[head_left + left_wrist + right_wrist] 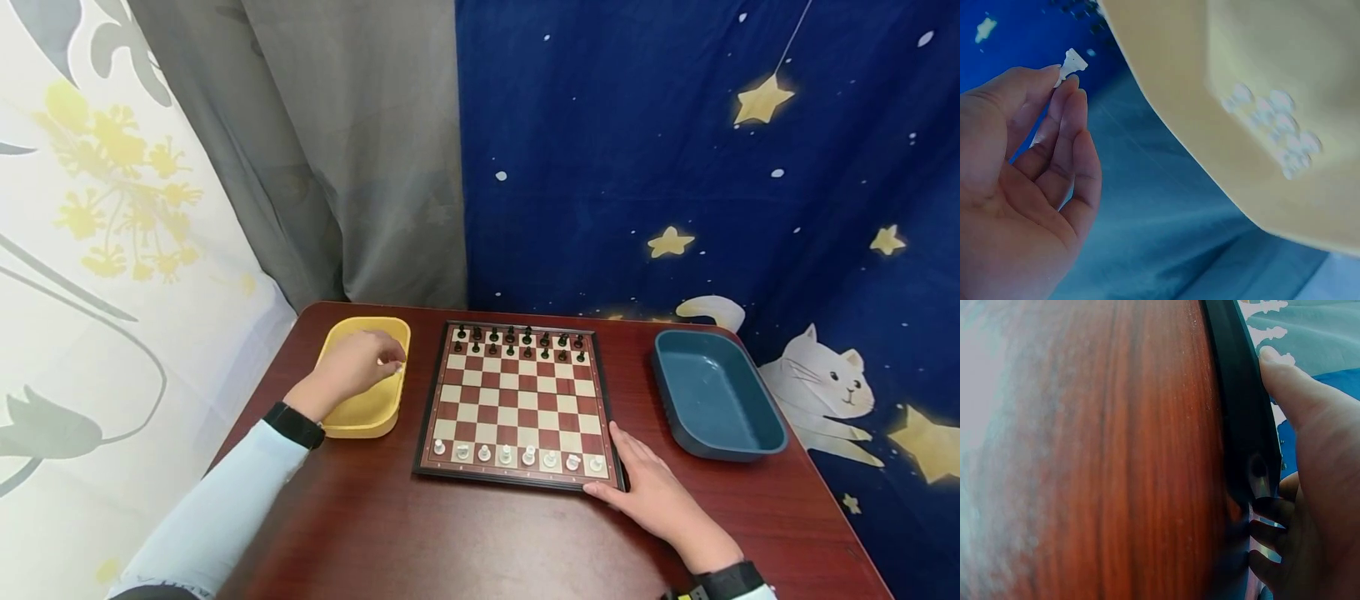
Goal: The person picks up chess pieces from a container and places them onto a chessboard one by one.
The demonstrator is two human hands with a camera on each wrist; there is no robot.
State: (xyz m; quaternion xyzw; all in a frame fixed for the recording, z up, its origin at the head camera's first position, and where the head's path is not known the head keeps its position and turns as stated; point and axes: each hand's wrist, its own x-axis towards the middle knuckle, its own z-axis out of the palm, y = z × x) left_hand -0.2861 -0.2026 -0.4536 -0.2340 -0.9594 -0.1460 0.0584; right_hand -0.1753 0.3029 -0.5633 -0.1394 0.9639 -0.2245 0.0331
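Over the yellow tray (pixel 365 414), at about 9 o'clock from the board (pixel 519 398), the left hand (pixel 352 367) hangs with its fingers curled downward. From the left wrist view, its fingertips (pixel 1067 94) pinch a small white piece (pixel 1071 65), and the tray (pixel 1204 112) lies just beside the hand with a heap of white pieces (pixel 1275 125) on its floor. The right hand (pixel 651 492) lies flat on the table (pixel 375 533) at about 5 o'clock from the board, at the board's near right corner. The right wrist view shows the thumb (pixel 1285 384) pressing along the black frame (pixel 1244 406) and the other fingers (pixel 1269 534) curled at the corner, so this hand grips the board's edge.

On the board, black pieces (pixel 519 340) fill the two far rows, at 12 o'clock. White pieces (pixel 517 456) stand in the nearest row only, at 6 o'clock; the second near row is bare squares. A dark blue tray (pixel 716 396) stands on the table at about 3 o'clock from the board, well apart from the right hand. Behind the table hang a grey curtain (pixel 352 150), a blue cloth (pixel 675 167) with stars and a white cat, and at the left a white cloth (pixel 90 250) with yellow flowers. Both wrists carry a black band; the left arm has a pale sleeve (pixel 217 508).
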